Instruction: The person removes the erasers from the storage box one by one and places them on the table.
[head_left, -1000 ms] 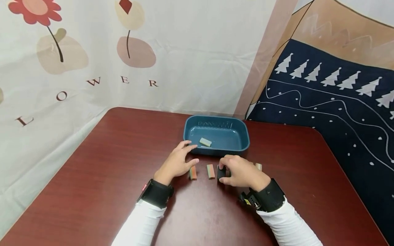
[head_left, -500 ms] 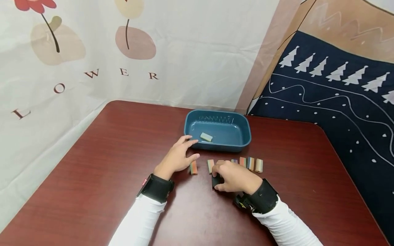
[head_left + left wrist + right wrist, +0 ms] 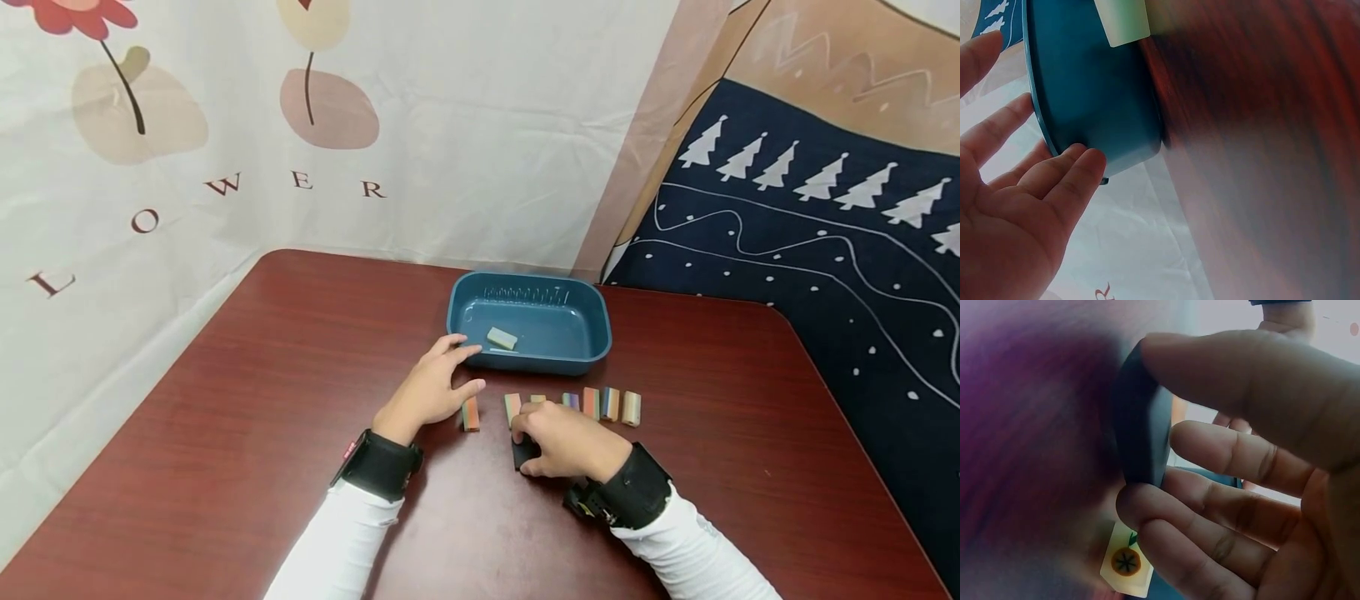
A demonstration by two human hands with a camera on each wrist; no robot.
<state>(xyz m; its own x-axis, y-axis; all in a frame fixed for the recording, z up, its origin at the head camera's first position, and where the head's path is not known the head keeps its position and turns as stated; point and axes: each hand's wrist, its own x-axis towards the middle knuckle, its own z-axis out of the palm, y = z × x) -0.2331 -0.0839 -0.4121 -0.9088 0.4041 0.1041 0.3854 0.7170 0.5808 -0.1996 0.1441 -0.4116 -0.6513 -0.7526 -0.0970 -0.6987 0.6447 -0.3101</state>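
Note:
My right hand (image 3: pixel 573 437) pinches a small black block (image 3: pixel 525 452) between thumb and fingers, low over the table in front of the row of striped blocks. In the right wrist view the black block (image 3: pixel 1141 422) has bevelled edges and a smooth face. My left hand (image 3: pixel 427 387) spreads its fingers at the near left corner of a blue plastic basin (image 3: pixel 540 364); in the left wrist view the fingertips (image 3: pixel 1088 164) lie against or just beside its wall. An orange-and-green striped block (image 3: pixel 471 415) lies below the left thumb. Inside the basin is a pale block (image 3: pixel 502 337).
Right of the left hand runs a row of several small striped blocks, among them a pink-and-green one (image 3: pixel 513 406), a red-orange one (image 3: pixel 591 403) and a beige one (image 3: pixel 632 409). The dark red table (image 3: pixel 300 358) ends at a printed white cloth (image 3: pixel 480 125) behind.
My right hand has drawn the black block toward me and slightly left, uncovering more of the striped row. The left hand has stayed by the basin's corner.

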